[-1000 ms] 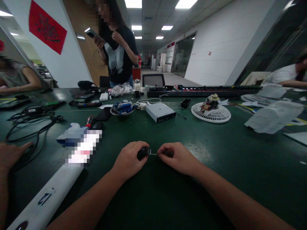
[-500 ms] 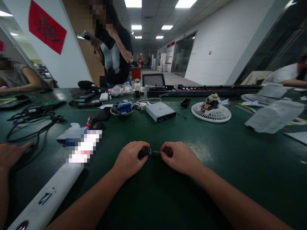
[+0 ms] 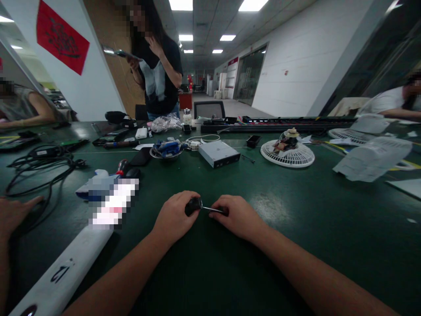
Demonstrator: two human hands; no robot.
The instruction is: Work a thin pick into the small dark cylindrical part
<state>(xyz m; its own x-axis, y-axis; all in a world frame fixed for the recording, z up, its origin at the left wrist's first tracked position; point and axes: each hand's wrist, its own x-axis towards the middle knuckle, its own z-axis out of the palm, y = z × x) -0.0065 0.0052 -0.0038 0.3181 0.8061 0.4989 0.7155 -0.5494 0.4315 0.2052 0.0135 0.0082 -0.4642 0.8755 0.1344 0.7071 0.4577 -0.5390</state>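
Note:
Above the green table (image 3: 210, 272), my left hand (image 3: 174, 215) is closed around the black handle of a screwdriver (image 3: 194, 205), its pale-rimmed end facing right. A thin metal shaft (image 3: 208, 209) runs from that end to my right hand (image 3: 238, 215). My right fingers and thumb pinch the shaft's far part. Something dark shows between those fingers, but I cannot make out what it is. Beyond both hands lies a grey optical disc drive (image 3: 219, 153), touched by neither.
A long white object (image 3: 59, 272) marked 12 lies at left, near another person's hand (image 3: 16, 215) and black cables (image 3: 49, 171). Farther back are a bowl (image 3: 166, 156) with blue items, a white fan grille (image 3: 287, 156) and a translucent plastic piece (image 3: 371, 160). A person (image 3: 161, 66) stands behind the table.
Both hands have shifted slightly left, and the screwdriver's shaft now slopes a little down to the right. More of the shaft is visible between the hands.

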